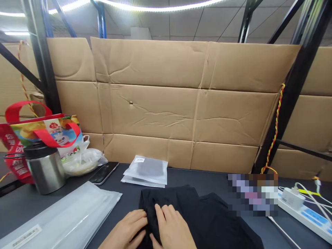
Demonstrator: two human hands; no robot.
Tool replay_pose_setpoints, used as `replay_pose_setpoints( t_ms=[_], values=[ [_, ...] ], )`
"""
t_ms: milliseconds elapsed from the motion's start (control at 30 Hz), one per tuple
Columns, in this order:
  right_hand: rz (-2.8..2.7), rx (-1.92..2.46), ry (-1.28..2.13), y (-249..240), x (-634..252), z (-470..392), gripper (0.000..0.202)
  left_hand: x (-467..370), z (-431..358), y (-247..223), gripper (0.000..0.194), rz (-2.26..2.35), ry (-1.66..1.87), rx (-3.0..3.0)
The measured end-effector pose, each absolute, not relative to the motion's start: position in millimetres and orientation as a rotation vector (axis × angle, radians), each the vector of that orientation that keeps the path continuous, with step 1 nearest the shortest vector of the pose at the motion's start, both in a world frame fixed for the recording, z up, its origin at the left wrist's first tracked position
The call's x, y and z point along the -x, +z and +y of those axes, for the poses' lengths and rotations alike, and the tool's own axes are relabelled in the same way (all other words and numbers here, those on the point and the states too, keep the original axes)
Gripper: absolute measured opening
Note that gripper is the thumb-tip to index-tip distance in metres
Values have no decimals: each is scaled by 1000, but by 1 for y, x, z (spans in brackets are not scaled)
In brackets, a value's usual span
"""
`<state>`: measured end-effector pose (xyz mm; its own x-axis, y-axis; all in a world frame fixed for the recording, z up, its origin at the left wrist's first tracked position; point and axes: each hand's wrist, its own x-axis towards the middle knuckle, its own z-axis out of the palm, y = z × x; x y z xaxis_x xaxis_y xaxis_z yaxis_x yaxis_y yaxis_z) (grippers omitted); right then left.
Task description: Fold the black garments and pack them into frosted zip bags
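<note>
Black cloth (204, 214), perhaps a garment, lies loosely folded on the dark table in front of me and runs out of the bottom of the view. My left hand (128, 228) is at its left edge, with bent fingers closed on the fabric. Just to the right, my right hand (172, 224) rests on top of the cloth, its fingers bent and gripping a raised fold. The thumb is partly seen below. The two hands are close together, and the fabric between them is bunched upright.
Clear plastic bags (64, 214) lie at left; smaller frosted bags (147, 169) lie behind the cloth. Around them are a phone (103, 173), a steel flask (46, 169), a red-handled bag (62, 131), and a power strip (306, 214) with cables. A cardboard wall (155, 107) closes off the back.
</note>
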<state>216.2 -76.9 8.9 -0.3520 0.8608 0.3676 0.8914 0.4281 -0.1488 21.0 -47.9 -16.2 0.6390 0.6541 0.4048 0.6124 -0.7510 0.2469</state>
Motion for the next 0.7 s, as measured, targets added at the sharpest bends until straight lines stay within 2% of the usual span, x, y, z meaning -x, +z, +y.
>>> replay_pose_setpoints(
  t_ms=[200, 333, 500, 600, 700],
  values=[
    [-2416, 1261, 299, 8, -236, -70, 92, -31, -55, -8, 17, 1127, 820, -2600],
    [-2532, 1351, 402, -5, -234, -61, 81, -30, -65, 4, 19, 1155, 882, -2630],
    [-2498, 1416, 333, -15, -227, -59, 89, 47, -67, 25, 20, 1594, 973, -2623],
    [-2402, 1297, 261, -20, -231, -56, 79, 109, -63, 24, 26, 1917, 844, -2449],
    [-2360, 1195, 226, -28, -236, -51, 74, 145, -62, 15, 20, 1992, 712, -2301]
  ],
)
